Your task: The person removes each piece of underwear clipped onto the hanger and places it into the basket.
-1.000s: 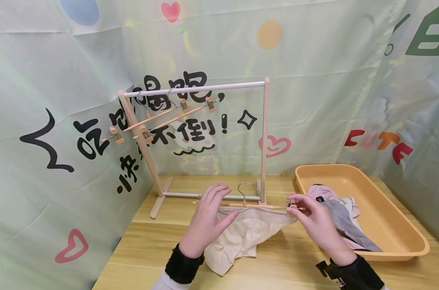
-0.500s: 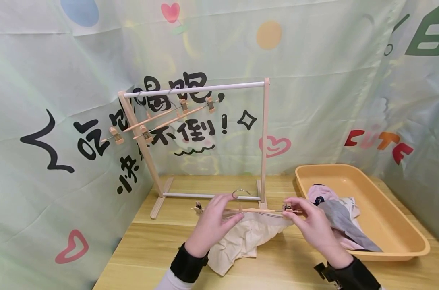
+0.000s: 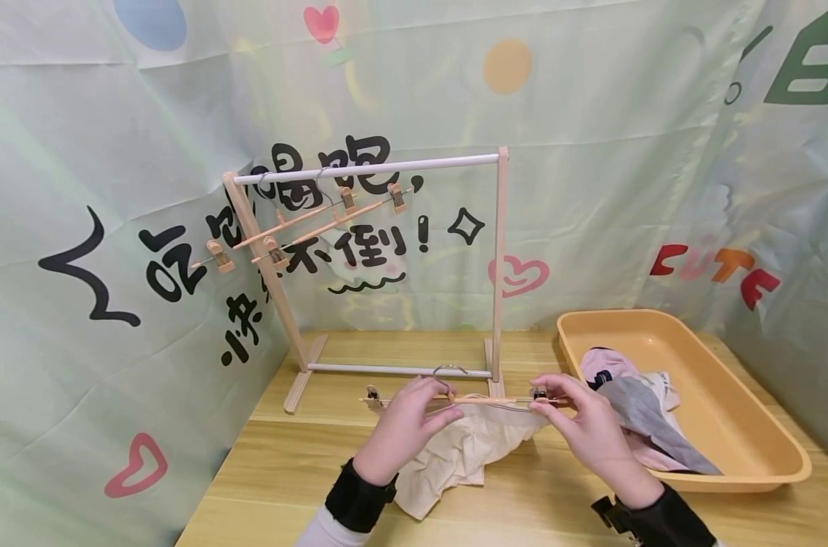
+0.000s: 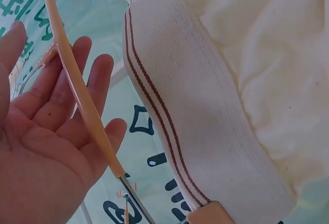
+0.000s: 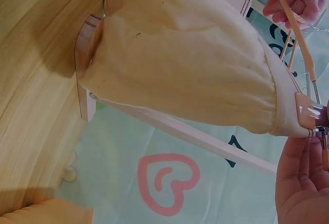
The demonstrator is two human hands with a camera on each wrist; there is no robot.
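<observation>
A wooden clip hanger [image 3: 489, 400] lies level above the table, with cream shorts [image 3: 455, 456] hanging from its clips. Their elastic waistband [image 4: 175, 85] carries two brown lines. My right hand [image 3: 581, 414] pinches the clip [image 5: 307, 110] at the hanger's right end, the waistband's corner caught in it. My left hand [image 3: 407, 422] is at the middle of the hanger, near the metal hook [image 3: 450, 370]. In the left wrist view its fingers [image 4: 100, 80] extend loosely behind the bar. The other clip [image 4: 211, 213] bites the waistband's left end.
Behind the hands stands a small clothes rack [image 3: 499, 266] with two clip hangers [image 3: 339, 220] on its top rail. On the right, a yellow tray [image 3: 749, 418] holds pink and grey clothes [image 3: 633, 410]. A printed curtain [image 3: 592, 190] encloses the table [image 3: 277, 456].
The hanger has come slightly towards me and its hook has tipped lower. My left hand has shifted right along the bar to the hook's base; the right hand keeps pinching the clip.
</observation>
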